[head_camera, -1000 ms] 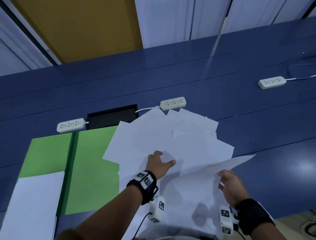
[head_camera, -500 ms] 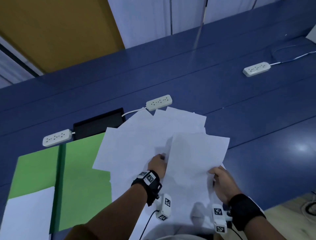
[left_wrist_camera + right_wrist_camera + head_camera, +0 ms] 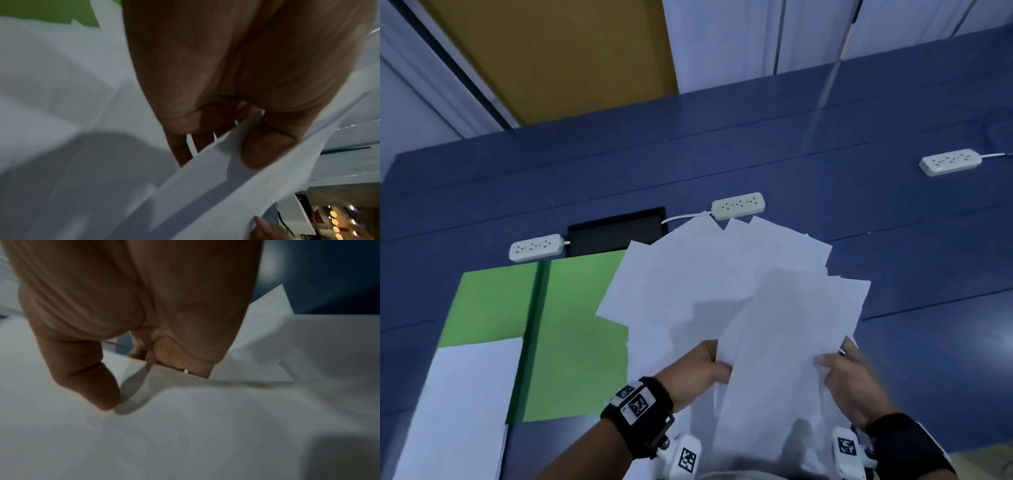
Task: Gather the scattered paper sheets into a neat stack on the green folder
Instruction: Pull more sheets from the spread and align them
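Note:
White paper sheets (image 3: 709, 281) lie fanned over the blue table, their left corner overlapping the open green folder (image 3: 575, 342). I hold a lifted bundle of sheets (image 3: 784, 342) between both hands. My left hand (image 3: 705, 363) pinches its left edge, thumb on top and fingers beneath, as the left wrist view shows on the sheet edge (image 3: 216, 155). My right hand (image 3: 842, 370) grips the right edge, its thumb pressing on the paper (image 3: 185, 426). A separate white stack (image 3: 458, 404) lies on the folder's left half.
Three white power strips sit on the table: one behind the folder (image 3: 536, 247), one behind the sheets (image 3: 738, 205), one far right (image 3: 950, 161). A black recessed panel (image 3: 616, 231) lies behind the folder. The table's near edge is at the lower right.
My right hand swung its lifted sheet up and left over the pile. My left hand went from lying on the sheets to pinching the bundle's left edge. The head view shifted.

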Demonstrator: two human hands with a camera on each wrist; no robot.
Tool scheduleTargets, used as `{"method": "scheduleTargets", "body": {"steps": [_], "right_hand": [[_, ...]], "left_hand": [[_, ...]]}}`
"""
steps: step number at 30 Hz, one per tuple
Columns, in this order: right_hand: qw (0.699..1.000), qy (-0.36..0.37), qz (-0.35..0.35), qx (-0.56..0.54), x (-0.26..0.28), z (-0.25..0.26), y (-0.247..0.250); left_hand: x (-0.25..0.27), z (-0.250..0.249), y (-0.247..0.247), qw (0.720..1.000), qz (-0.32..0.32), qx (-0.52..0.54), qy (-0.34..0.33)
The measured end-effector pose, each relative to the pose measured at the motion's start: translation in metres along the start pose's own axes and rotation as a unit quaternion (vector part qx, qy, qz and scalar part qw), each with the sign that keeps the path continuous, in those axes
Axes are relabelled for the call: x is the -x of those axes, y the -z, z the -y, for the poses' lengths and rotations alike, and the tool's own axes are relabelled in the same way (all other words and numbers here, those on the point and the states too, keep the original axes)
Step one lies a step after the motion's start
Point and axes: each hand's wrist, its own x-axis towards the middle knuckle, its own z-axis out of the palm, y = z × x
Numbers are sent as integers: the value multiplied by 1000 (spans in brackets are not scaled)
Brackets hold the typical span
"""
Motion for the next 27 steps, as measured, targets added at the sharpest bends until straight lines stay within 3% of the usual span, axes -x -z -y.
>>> {"method": "scheduleTargets", "body": {"steps": [2,5,7,10,12,14,16,17,19,22,27], "right_hand": [[998,-17,60,1,6,6,-14],[994,-23,97,34,11,13,-32],[995,-35,88,45,11,13,-39],[995,-49,55,64,2,10,-38],[990,-59,-20,123,-10,-1,-24],[977,-63,-52,196,-17,-9,-18],[975,-43,-50,212,-20,-14,-15],[980,-47,-64,183,-20,-14,-18],[978,-62,-68,189,-22,-17,-19],[970,-67,-62,227,-25,-23,-17],[975,-66,-54,204,-21,-18,-24]], "left_hand": [[10,4,10,999,12,-32,8],[24,-5,21,996,57,-60,25],[29,-17,31,986,116,-112,46],[23,-17,66,950,121,-272,93],[12,-2,94,932,64,-334,123],[0,16,115,907,-86,-385,146],[-9,28,124,851,-234,-433,182],[-13,34,126,827,-272,-447,205],[-22,43,122,801,-289,-463,246],[-34,51,114,786,-313,-459,272],[-32,58,117,769,-337,-485,247]]}}
